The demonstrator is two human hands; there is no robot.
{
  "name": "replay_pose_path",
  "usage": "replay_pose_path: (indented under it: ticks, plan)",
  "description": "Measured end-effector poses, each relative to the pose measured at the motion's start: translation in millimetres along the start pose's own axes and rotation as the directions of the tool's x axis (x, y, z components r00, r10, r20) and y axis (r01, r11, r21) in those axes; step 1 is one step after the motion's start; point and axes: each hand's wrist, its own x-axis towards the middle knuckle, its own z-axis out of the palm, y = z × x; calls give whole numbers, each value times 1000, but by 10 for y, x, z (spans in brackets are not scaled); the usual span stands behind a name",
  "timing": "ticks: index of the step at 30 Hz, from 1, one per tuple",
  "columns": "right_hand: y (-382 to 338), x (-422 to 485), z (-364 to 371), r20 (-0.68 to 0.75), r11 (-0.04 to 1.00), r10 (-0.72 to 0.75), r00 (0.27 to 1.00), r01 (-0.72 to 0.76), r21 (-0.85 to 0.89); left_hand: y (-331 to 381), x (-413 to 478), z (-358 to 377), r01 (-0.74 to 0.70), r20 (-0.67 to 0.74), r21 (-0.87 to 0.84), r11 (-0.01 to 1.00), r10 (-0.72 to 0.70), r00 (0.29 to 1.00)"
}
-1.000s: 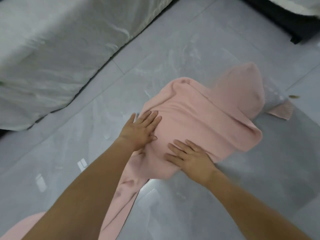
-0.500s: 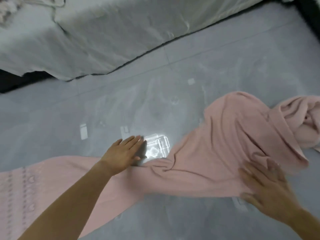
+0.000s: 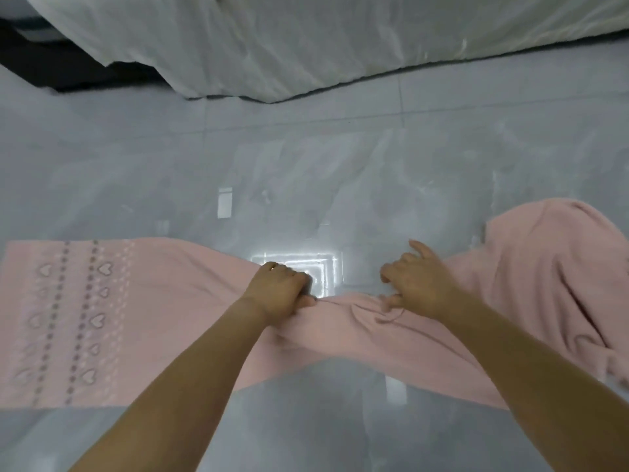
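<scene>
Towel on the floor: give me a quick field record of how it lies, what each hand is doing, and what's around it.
towel: pink, stretched left to right on the floor
left end: flat, heart band showing
middle: bunched narrow
right end: crumpled heap
left hand: fingers curled, grips the far edge at the middle
right hand: on the far edge just right of it; grip unclear
floor: glossy grey tiles
beyond: white sheet hanging down to the floor

Ahead: open tiled floor [image 3: 306,172] is left between pink towel [image 3: 163,318] and bedsheet [image 3: 306,39].
Far edge: passage is blocked by the draped bedsheet.
Right: room is taken by the towel's heaped end.
</scene>
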Motion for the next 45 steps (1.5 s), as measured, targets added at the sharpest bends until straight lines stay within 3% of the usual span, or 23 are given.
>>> replay_pose_path:
  ticks: [2,5,7,9,10,12,15,17,19,21,26,28,30,32,34,36,38,40,43,45]
  plan:
    - [48,-27,36,-37,1000,-23,999,23,18,-95,-12,-12,-52,109,41,998,47,993]
    - [146,-44,102,-114,985,-65,991,82,154,-202,-52,17,-51,28,-79,996,54,998]
    - [186,-60,13,-12,981,-49,999,50,185,-224,-38,-42,-13,-23,-197,980,9,1000]
    - [227,-53,-47,125,997,-12,992,2,80,-247,7,-136,45,-136,-283,958,-86,987]
    - [255,-50,-72,123,999,4,992,-9,46,-259,33,-185,70,-200,-309,948,-137,970]
    - [320,-53,-193,30,997,64,997,-65,32,-256,99,-301,118,-284,-349,930,-225,932]
    - [479,0,-408,-178,959,213,961,-171,226,-226,252,-502,173,-343,-435,884,-340,876]
    - [509,54,-498,-80,936,249,965,-218,276,-211,382,-604,206,-351,-449,870,-384,854]
    - [471,104,-415,147,959,204,968,-228,168,-203,496,-628,243,-348,-415,877,-400,848]
    - [413,106,-240,263,976,171,950,-200,87,-206,550,-572,275,-342,-406,871,-424,838]
    - [444,-22,-144,151,980,125,981,-146,136,-181,463,-359,295,-328,-441,848,-458,826]
    - [513,-30,-223,-4,977,190,982,-189,95,-171,412,-315,287,-345,-469,835,-473,811]
    - [626,-16,-325,-293,943,331,897,-322,78,-144,330,-261,261,-391,-498,827,-483,784]
    - [684,7,-411,-446,834,552,704,-458,309,-69,186,-155,201,-443,-508,838,-454,773]
    - [643,41,-414,-353,664,730,585,-485,569,57,-23,23,125,-483,-449,885,-358,799]
    - [480,45,-335,-303,607,753,585,-438,663,201,-267,250,37,-500,-323,946,-204,842]
    - [221,-47,-174,-462,782,608,646,-384,491,313,-528,502,-113,-535,-196,974,-10,845]
    - [-92,-261,23,-615,957,289,734,-201,210,390,-777,733,-269,-547,-85,959,181,817]
    - [-553,-704,466,-634,975,-175,754,220,-7,403,-994,983,-368,-435,33,929,345,832]
    - [-709,-930,746,-511,926,-373,774,350,-145,359,-1022,1040,-334,-340,74,940,339,877]
